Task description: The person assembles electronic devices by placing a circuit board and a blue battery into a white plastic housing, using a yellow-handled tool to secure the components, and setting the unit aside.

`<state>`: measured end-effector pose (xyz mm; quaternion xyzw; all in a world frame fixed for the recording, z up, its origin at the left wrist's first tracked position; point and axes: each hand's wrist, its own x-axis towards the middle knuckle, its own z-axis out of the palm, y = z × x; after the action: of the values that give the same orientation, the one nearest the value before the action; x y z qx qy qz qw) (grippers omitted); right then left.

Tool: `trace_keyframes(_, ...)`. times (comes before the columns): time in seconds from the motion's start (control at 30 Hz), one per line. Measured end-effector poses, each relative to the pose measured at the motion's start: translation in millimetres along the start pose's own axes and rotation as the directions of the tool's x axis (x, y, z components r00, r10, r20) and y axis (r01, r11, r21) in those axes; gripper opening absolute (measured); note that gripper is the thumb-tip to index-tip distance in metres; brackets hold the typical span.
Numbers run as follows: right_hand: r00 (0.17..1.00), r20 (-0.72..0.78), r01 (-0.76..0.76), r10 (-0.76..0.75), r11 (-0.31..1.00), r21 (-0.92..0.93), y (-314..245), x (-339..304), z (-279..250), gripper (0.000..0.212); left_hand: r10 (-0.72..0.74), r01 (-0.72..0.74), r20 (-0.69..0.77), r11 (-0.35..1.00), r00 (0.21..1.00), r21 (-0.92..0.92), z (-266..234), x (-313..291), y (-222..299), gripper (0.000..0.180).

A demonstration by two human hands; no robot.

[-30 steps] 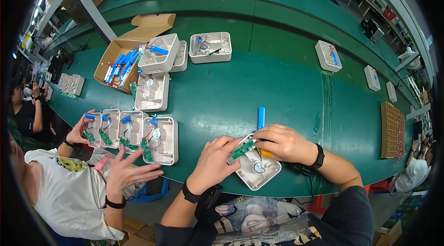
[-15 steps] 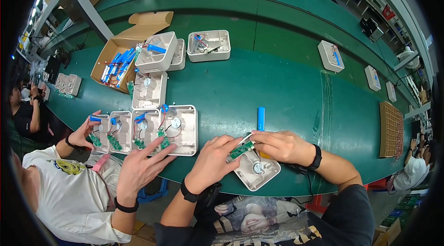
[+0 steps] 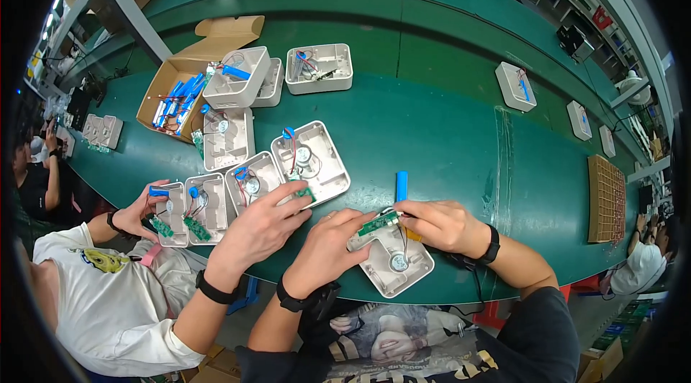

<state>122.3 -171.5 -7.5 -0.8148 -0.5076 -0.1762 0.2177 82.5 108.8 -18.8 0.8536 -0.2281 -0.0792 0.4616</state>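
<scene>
Pinched between the thumb and fingers of my left hand [image 3: 327,245] is a green board [image 3: 378,224]. My right hand [image 3: 448,226] has its fingertips bunched at the board's other end, but I cannot tell if they pinch it. Right under the grip, I see the white box [image 3: 381,284] with a round silver part [image 3: 399,262] in it. A blue tube [image 3: 402,185] lies just past my right hand.

White plastic casing [image 3: 419,266]: open side up, set askew, a round silvery disc [image 3: 399,262] inside its near half. Green circuit board [image 3: 378,223]: narrow, held slantwise at the casing's far end; contact with the casing cannot be confirmed. Yellow item [image 3: 413,235]: at the casing's right edge, mostly hidden. Blue cylinder [image 3: 401,186]: just beyond the casing, pointing away.
</scene>
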Motion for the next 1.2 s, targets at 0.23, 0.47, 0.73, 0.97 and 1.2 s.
trace_keyframes(0.23,0.981,0.180,-0.097,0.066,0.980,0.172,-1.4,22.8,-15.3,0.016,-0.019,0.015,-0.099,0.999,0.995,-0.036,4.8,3.9,5.9,0.050)
trace_keyframes(0.47,0.952,0.280,-0.193,0.124,0.953,0.234,-0.7,20.3,-9.8,0.019,0.026,-0.025,-0.191,1.000,0.981,0.008,12.7,-3.2,3.4,0.039)
trace_keyframes(0.73,0.933,0.331,-0.202,0.140,0.967,0.159,-5.3,19.6,-1.5,0.020,0.132,-0.104,-0.187,0.982,0.973,0.156,14.9,-4.4,2.2,0.021)
trace_keyframes(0.97,0.862,0.473,-0.234,0.183,0.971,0.052,-10.9,27.5,-7.7,0.014,0.187,-0.132,-0.182,0.951,0.965,0.280,15.7,-2.1,4.8,0.016)
trace_keyframes(1.2,0.856,0.478,-0.227,0.196,0.974,0.007,-9.2,30.6,-7.7,0.009,0.204,-0.132,-0.155,0.915,0.967,0.381,17.8,-2.0,5.6,0.016)
